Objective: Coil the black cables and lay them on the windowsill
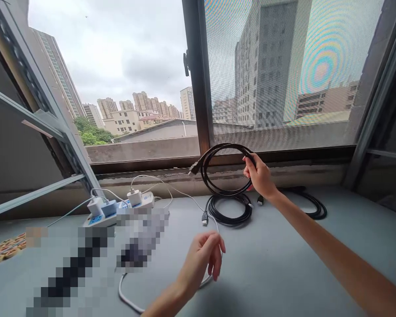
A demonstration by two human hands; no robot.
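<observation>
My right hand (259, 176) is closed around one side of a coiled black cable (205, 178), lifted upright in front of the window sill. A flat metal-tipped plug (194, 168), which looks like HDMI, sticks out at the coil's left. Below it on the table lies a second coiled black cable (231, 220) with a USB-like plug (204, 219). A small black plug (260, 200) shows beneath my right hand; which cable it belongs to I cannot tell. My left hand (206, 255) hovers over the table near a white cable (127, 296), its fingers loosely bent and holding nothing visible.
Another black cable (317, 211) lies at the right, behind my right forearm. A white power strip (148, 200) with several plugged-in adapters stands at the back left. Blurred items cover the left of the table (284, 273). Metal shelf posts (69, 145) and the window frame (198, 88) bound the space.
</observation>
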